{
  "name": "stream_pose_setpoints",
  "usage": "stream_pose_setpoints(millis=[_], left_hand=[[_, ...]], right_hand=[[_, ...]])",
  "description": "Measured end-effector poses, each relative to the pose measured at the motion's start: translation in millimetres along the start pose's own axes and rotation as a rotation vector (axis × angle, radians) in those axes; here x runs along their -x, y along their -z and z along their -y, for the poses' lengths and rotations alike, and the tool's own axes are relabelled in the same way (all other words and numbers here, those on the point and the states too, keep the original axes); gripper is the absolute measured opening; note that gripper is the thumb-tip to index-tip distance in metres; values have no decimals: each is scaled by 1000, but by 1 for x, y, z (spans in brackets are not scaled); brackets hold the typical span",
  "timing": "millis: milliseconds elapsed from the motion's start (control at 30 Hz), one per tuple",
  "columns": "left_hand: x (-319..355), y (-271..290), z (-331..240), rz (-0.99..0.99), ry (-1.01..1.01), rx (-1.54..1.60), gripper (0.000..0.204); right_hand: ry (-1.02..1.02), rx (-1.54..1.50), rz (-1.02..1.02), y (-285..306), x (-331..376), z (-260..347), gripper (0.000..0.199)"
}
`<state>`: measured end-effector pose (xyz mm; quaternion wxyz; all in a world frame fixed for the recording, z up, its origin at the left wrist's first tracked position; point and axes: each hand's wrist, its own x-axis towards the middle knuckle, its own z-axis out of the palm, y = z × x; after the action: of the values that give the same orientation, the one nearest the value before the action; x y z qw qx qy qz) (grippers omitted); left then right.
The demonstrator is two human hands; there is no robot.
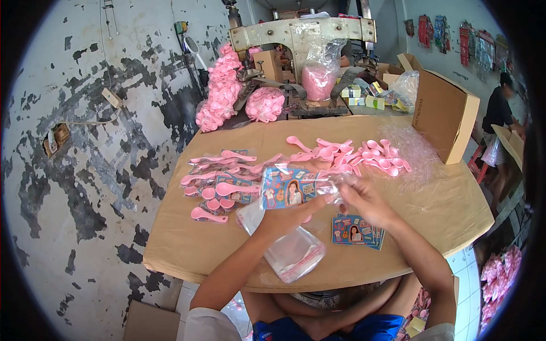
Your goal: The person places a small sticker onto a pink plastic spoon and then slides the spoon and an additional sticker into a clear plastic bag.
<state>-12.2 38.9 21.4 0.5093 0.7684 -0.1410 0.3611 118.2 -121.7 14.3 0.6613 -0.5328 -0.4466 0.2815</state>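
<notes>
Peeling white wall (74,193) fills frame left. Cream metal machine frame (281,35) at top centre. Large brown cardboard box (443,113) upper right, small yellow-and-white cartons (375,102) left of it. Red packets (425,31) hung top right. Co-worker in dark top (499,108) at far right, white floor tiles (467,270) lower right.

One left hand (293,216) and one right hand (367,200) share one blue card packet (278,192). One table (387,273) carries, near its front edge, one stack of clear bags (296,254) and one stack of blue cards (348,231); at its back right corner, one cardboard box (438,116); along its back edge, over a dozen loose pink spoons (385,163); toward its left edge, several packed spoons (239,188), overlapping too much for an exact count.
</notes>
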Motion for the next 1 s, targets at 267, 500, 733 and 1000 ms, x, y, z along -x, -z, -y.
stream_pose_setpoints(millis=[267,500,733,1000], left_hand=[[-9,17,7,-333,81,304,38],[-3,0,13,-261,248,385,41],[-6,2,27,-271,210,374,41],[-7,3,25,-338,269,519,39]], right_hand=[[-9,908,249,86,-28,12,31],[326,1434,153,89,-13,-34,37],[71,1238,136,82,-4,-20,43],[111,840,174,97,3,25,31]])
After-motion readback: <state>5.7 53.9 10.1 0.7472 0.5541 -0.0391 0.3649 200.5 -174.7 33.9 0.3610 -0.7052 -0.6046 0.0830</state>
